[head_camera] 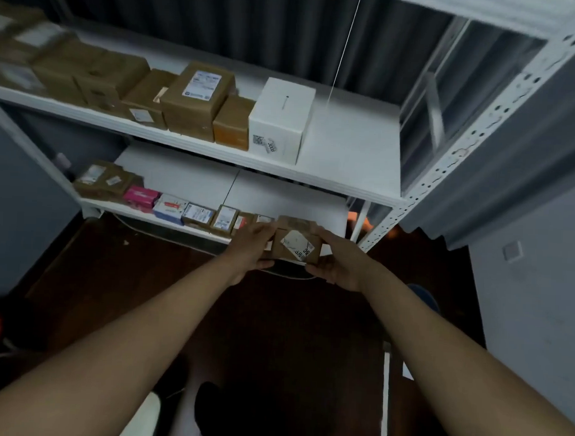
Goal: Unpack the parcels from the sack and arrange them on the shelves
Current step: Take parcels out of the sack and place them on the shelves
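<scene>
You hold a small brown parcel between both hands at the near right end of the lower shelf: your left hand grips its left side, your right hand its near right corner. It looks light and stiff, so side holds should suit it. Small parcels line the shelf to the left; the upper shelf carries bigger boxes above a dark floor.

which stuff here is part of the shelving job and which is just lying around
Job: brown parcel held by left hand and right hand; lower shelf; upper shelf; shelved parcels, such as the white box.

Lying about: curtain; wall switch.
</scene>
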